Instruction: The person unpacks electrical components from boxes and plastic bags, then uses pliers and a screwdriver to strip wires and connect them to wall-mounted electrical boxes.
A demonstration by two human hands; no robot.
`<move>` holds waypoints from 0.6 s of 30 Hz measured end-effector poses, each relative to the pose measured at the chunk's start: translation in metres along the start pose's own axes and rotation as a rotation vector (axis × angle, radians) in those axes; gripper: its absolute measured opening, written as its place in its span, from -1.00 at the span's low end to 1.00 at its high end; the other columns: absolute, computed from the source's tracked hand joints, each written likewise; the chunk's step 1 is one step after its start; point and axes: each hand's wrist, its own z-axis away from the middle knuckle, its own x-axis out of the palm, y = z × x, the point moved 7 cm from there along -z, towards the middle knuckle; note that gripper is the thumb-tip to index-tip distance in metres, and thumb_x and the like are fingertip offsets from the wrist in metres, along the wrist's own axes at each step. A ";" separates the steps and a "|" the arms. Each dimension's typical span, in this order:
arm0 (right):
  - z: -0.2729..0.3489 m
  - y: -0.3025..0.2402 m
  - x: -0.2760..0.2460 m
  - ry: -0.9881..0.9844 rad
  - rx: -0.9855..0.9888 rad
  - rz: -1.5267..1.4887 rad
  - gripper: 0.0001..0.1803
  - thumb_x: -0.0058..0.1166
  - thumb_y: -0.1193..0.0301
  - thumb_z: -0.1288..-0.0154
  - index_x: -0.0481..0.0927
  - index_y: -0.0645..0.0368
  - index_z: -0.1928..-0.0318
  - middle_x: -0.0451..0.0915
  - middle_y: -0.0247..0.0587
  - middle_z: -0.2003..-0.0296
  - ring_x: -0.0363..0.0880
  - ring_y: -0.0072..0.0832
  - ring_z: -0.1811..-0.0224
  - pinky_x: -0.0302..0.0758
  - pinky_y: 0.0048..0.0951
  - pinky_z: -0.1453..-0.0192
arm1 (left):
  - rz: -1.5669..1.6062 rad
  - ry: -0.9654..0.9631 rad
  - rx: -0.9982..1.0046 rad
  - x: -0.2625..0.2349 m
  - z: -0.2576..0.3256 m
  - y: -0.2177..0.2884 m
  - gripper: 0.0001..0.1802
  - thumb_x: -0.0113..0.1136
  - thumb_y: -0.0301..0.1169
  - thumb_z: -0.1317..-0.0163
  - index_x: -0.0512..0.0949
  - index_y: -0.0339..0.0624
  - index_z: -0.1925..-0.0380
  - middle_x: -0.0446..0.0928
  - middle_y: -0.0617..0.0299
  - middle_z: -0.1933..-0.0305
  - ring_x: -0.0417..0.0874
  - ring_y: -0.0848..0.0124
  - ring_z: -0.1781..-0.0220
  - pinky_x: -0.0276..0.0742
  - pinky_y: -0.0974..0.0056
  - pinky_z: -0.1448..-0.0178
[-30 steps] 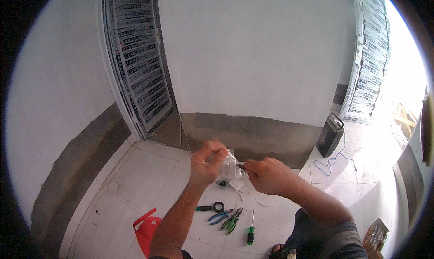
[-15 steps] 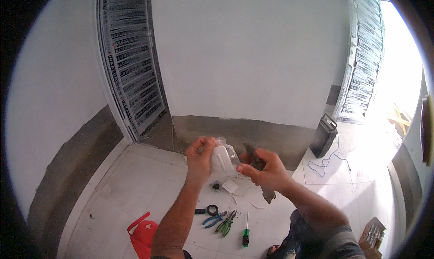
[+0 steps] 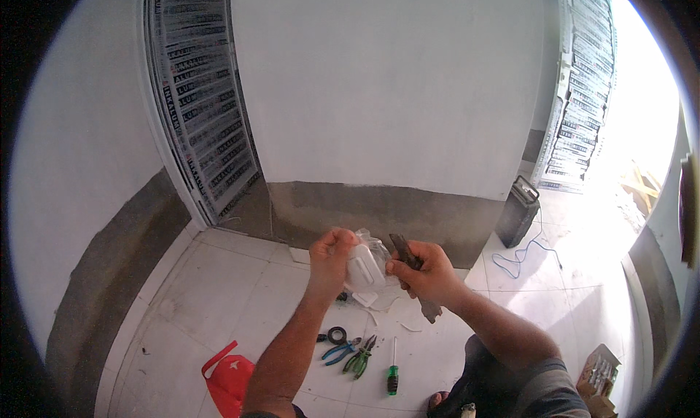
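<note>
Before me, above the tiled floor, I hold up a white rectangular plate (image 3: 367,265) in a clear plastic bag (image 3: 379,247). My left hand (image 3: 332,257) is closed, its fingers pinching the bag's left side beside the plate. On the other side, my right hand (image 3: 423,272) is closed round a dark, rough-edged flat strip (image 3: 430,311), whose material I cannot make out. The thumb and finger of that hand also touch the bag's right edge. Partly hidden below the bag, a small white square piece (image 3: 364,299) lies on the floor.
Blue-handled pliers (image 3: 340,351), green-handled pliers (image 3: 359,358), a black tape roll (image 3: 337,335) and a green screwdriver (image 3: 393,374) lie on the tiles. A red bag (image 3: 232,381) sits left. At right stand a black speaker-like box (image 3: 518,212) with a blue cable (image 3: 516,260) and an open carton (image 3: 599,374).
My left hand and the bagged plate have shifted slightly right and down, closer to my right hand. The view has turned a little. Both hands keep their hold.
</note>
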 end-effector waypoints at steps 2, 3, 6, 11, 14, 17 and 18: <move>0.005 -0.005 -0.004 0.036 -0.009 0.080 -0.78 0.22 0.32 -0.47 0.59 0.22 0.25 0.58 -0.39 0.52 0.50 -0.66 0.59 0.45 -0.50 0.52 | -0.260 -0.124 0.061 0.007 0.002 0.014 -0.77 0.29 -0.24 -0.44 0.63 -0.15 0.32 0.62 0.34 0.34 0.57 0.62 0.34 0.54 0.39 0.25; 0.005 -0.004 -0.005 0.041 -0.031 0.127 -0.76 0.21 0.31 -0.48 0.58 0.24 0.25 0.57 -0.36 0.53 0.50 -0.63 0.57 0.45 -0.46 0.49 | -0.389 -0.188 0.091 0.013 0.003 0.021 -0.77 0.31 -0.24 -0.43 0.64 -0.17 0.31 0.63 0.33 0.34 0.57 0.61 0.34 0.55 0.39 0.24; 0.004 -0.006 -0.006 0.052 -0.164 0.323 -0.71 0.15 0.27 -0.50 0.54 0.27 0.23 0.58 -0.18 0.52 0.57 -0.42 0.51 0.51 -0.28 0.41 | -0.386 -0.161 0.067 0.018 0.003 0.020 -0.78 0.35 -0.28 -0.39 0.65 -0.22 0.30 0.64 0.30 0.33 0.58 0.59 0.31 0.55 0.36 0.20; 0.005 -0.012 -0.007 0.010 -0.246 0.585 -0.66 -0.03 0.19 -0.55 0.50 0.26 0.18 0.64 0.18 0.42 0.67 0.19 0.36 0.58 0.11 0.20 | -0.529 -0.112 0.225 0.025 0.006 0.024 -0.81 0.33 -0.33 -0.37 0.66 -0.25 0.26 0.68 0.19 0.32 0.65 0.48 0.28 0.60 0.25 0.14; 0.005 -0.005 -0.004 -0.035 -0.200 0.780 -0.65 -0.10 0.20 -0.57 0.51 0.27 0.14 0.66 0.18 0.42 0.69 0.20 0.33 0.60 0.14 0.19 | -0.604 -0.143 0.345 0.034 0.010 0.034 -0.82 0.31 -0.36 -0.38 0.65 -0.27 0.26 0.68 0.13 0.31 0.67 0.41 0.28 0.60 0.23 0.13; 0.007 -0.012 -0.004 -0.038 -0.122 0.860 -0.65 -0.12 0.21 -0.57 0.52 0.29 0.13 0.68 0.17 0.41 0.71 0.18 0.32 0.64 0.13 0.19 | -0.663 -0.177 0.417 0.043 0.013 0.040 -0.85 0.29 -0.38 -0.38 0.64 -0.26 0.27 0.67 0.10 0.30 0.68 0.33 0.27 0.60 0.20 0.13; 0.007 -0.012 -0.003 -0.033 -0.108 0.878 -0.67 -0.11 0.23 -0.58 0.52 0.29 0.14 0.67 0.13 0.43 0.71 0.13 0.35 0.62 0.09 0.21 | -0.681 -0.191 0.440 0.045 0.014 0.040 -0.86 0.29 -0.39 -0.38 0.63 -0.26 0.27 0.67 0.09 0.29 0.69 0.30 0.27 0.60 0.19 0.13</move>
